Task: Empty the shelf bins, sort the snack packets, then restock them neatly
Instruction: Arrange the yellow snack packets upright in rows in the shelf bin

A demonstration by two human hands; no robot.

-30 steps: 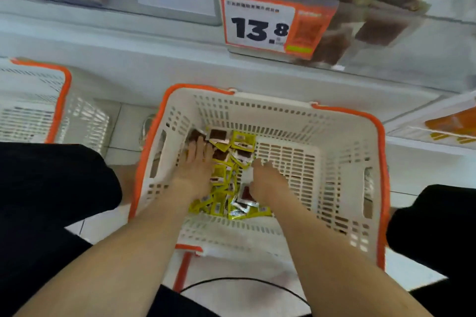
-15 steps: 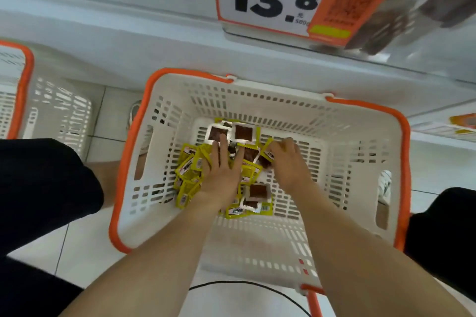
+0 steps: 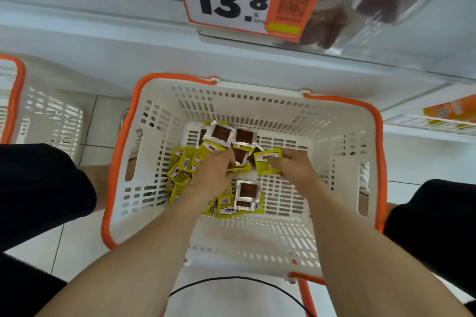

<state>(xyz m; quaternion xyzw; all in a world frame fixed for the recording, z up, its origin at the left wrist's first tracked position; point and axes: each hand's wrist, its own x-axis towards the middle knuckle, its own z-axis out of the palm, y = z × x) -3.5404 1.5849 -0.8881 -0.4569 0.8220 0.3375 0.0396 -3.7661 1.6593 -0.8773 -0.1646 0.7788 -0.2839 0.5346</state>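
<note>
With the left hand (image 3: 215, 177) gripping a flat yellow packet (image 3: 239, 168) and the right hand (image 3: 293, 167) pinching a second packet (image 3: 266, 161), both should stack like packets squarely inside the basket (image 3: 334, 123).

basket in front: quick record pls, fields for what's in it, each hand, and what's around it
basket: white, orange rim
packets: yellow ones and clear-window ones, loose pile at the left and middle of the bottom
left hand: fingers curled into the pile, grip hidden
right hand: pinches a yellow packet
price tag: reads 13.8, above the basket
second basket: far left
</note>
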